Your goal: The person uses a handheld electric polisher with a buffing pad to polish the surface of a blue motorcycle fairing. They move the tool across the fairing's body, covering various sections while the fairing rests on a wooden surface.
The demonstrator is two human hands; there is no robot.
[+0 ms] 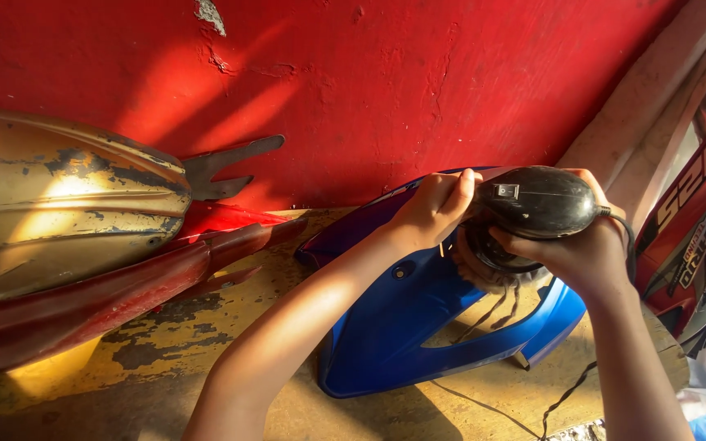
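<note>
Clearly, from the head view, both hands are wrapped on one tool: a black rounded power sander held over a blue scooter fairing panel. The left hand is clenched on the tool's 9 o'clock side, fingers curled over its top edge. The right hand cups the body from 4 o'clock, its grip closed under and behind the housing where the black cord leaves and trails down toward 6 o'clock. The round pad beneath the tool, with a frayed pale fringe, appears to sit against the panel's upper part; actual contact is hidden by the hands.

The blue panel lies directly beneath the grip, its long axis running from about 11 o'clock near the wall down to 5 o'clock, with a forked lower end. Both hands are equally close to it.

The panel rests on a worn yellow bench with dark patches where paint has gone. At 9 o'clock lie a dull gold panel and a dark red panel, well apart from the hands. Behind stands a red wall with chipped paint. At 3 o'clock another printed red and black fairing leans just beside the right wrist
</note>
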